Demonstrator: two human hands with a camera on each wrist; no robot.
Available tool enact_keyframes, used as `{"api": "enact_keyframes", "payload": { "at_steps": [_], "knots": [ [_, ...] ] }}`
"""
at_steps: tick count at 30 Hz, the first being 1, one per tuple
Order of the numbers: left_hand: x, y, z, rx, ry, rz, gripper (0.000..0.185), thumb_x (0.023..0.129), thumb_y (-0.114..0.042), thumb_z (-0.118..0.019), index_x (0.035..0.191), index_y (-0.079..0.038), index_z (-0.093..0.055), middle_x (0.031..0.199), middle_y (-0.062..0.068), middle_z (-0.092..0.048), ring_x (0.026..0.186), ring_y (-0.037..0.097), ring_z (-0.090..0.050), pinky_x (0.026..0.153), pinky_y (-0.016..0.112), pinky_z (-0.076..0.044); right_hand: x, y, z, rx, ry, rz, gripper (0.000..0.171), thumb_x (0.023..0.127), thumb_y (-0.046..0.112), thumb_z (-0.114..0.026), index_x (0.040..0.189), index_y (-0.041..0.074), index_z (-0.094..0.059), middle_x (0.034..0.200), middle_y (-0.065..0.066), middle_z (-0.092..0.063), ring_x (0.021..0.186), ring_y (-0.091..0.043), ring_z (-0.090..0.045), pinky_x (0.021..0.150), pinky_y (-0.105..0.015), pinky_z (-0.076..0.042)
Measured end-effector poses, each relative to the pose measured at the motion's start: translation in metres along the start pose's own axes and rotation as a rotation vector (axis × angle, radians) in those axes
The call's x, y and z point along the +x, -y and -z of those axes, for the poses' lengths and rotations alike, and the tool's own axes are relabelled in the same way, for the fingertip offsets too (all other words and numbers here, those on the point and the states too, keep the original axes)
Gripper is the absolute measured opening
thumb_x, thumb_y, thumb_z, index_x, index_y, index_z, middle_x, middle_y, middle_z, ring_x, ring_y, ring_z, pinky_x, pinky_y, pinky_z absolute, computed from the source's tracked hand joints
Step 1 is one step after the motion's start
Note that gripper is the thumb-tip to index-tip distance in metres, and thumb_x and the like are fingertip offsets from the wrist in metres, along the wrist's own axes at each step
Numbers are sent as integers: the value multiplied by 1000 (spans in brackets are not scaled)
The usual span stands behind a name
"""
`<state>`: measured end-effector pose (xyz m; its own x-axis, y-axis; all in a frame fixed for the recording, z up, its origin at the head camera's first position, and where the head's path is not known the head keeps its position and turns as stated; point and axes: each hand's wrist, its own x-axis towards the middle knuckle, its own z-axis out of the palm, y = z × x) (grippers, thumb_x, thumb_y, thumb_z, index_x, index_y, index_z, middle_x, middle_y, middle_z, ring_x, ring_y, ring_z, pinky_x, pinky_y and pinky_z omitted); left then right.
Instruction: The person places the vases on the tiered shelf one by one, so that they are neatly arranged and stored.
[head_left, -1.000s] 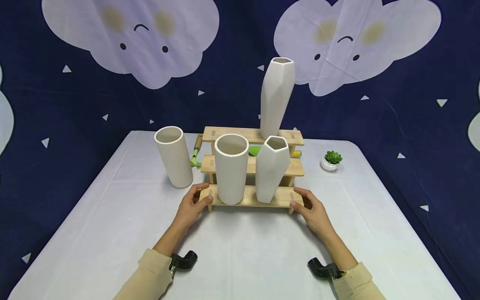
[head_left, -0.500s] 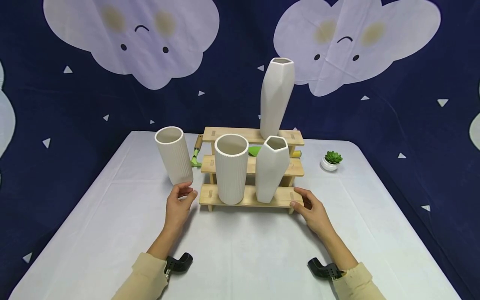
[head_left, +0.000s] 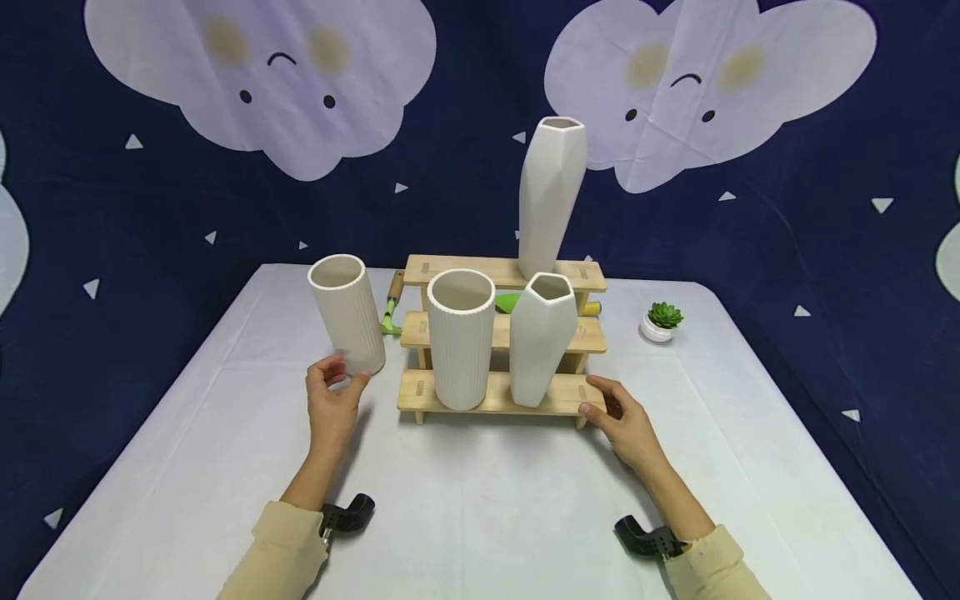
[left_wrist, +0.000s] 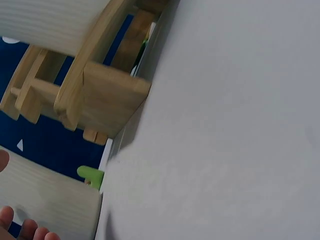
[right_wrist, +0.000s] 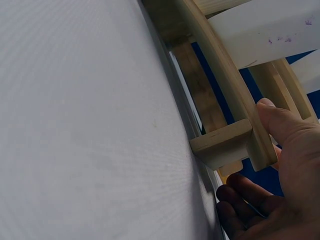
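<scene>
My left hand (head_left: 330,408) is at the base of a white ribbed cylindrical vase (head_left: 351,321) standing left of the stand, thumb and fingers spread apart with the fingertips right at its lower wall. In the left wrist view, several fingertips (left_wrist: 27,229) show over that vase (left_wrist: 50,200). My right hand (head_left: 626,421) grips the right end of the lowest tier of a three-tier wooden stand (head_left: 555,400), thumb on the board's edge (right_wrist: 272,117). A second ribbed vase (head_left: 461,350) and a faceted white vase (head_left: 542,342) stand on the lowest tier; a taller faceted vase (head_left: 551,200) tops the stand.
A small potted succulent (head_left: 662,322) stands to the right on the white table (head_left: 480,508). Behind the stand lies a green garden tool (head_left: 392,304) with a wooden handle, and a green piece (head_left: 507,302) shows between tiers. A dark blue cloud-print backdrop (head_left: 480,125) hangs behind.
My left hand has let go of the stand's left end and moved left to the base of the ribbed vase. The right hand, stand and vases stay put.
</scene>
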<state>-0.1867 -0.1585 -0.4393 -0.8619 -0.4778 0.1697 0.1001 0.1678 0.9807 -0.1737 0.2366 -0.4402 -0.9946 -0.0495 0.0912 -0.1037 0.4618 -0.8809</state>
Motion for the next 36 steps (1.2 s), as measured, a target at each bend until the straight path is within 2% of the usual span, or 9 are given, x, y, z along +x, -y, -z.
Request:
{"api": "enact_keyframes", "payload": {
  "at_steps": [6,10,17,29,36],
  "knots": [
    [11,1,3,39,-13,-9,58,83,-10,-66,133,-2,-36,124,15,-38,107,20,-37,86,21,-32,7,-20,-1,12,0,-2,53,89,29,-65,137,14,-47,129,-14,-56,106,-5,-52,87,-11,-42],
    [18,4,4,61,0,-8,65,83,-10,-66,137,-2,-33,130,20,-37,113,25,-37,93,30,-33,7,-22,-1,13,0,9,53,89,31,-65,136,14,-47,128,-14,-56,106,-5,-52,87,-12,-42],
    [30,4,4,88,34,5,75,81,-13,-69,142,-4,-26,136,22,-33,122,32,-34,103,45,-32,6,-21,-1,-8,-5,12,53,89,31,-65,136,14,-48,127,-13,-57,104,0,-52,87,-12,-43],
    [47,0,5,149,122,-4,87,82,-21,-71,148,-5,-16,143,23,-30,131,34,-28,111,47,-26,7,-21,-1,-23,-12,19,53,89,32,-65,136,15,-48,129,-12,-57,105,1,-51,88,-11,-42],
    [56,-1,1,176,153,4,90,81,-24,-71,148,-5,-15,142,22,-32,131,31,-31,109,46,-27,7,-21,0,-15,-13,25,53,89,31,-65,135,14,-49,129,-12,-56,104,3,-51,88,-11,-42]
  ]
}}
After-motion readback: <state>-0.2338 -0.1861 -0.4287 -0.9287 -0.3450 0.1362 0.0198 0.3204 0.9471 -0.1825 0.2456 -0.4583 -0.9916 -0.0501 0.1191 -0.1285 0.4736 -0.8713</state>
